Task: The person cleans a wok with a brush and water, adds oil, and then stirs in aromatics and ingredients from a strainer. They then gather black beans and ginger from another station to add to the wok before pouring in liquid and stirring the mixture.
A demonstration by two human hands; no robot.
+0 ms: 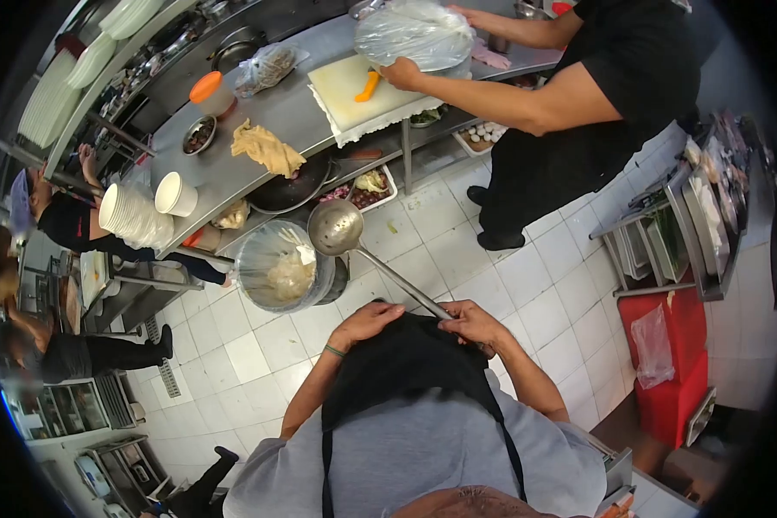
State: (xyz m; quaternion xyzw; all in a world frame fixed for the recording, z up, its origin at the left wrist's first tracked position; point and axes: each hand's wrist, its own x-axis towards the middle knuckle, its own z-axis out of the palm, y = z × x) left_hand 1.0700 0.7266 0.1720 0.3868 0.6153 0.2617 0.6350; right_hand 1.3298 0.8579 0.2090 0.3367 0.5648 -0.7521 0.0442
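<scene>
A long metal ladle extends forward from me, its round bowl near the rim of a bin. Its handle is gripped by my right hand, fingers wrapped around it in front of my apron. My left hand, with a green band at the wrist, is closed at the edge of the black apron; some of its fingertips are hidden in the cloth. Ahead to the left stands the plastic-lined bin with pale waste inside.
A steel counter carries a tan cloth, stacked white cups and a cutting board with a yellow-handled tool. A co-worker there handles a clear plastic bag. Racked trays stand right; other people work left.
</scene>
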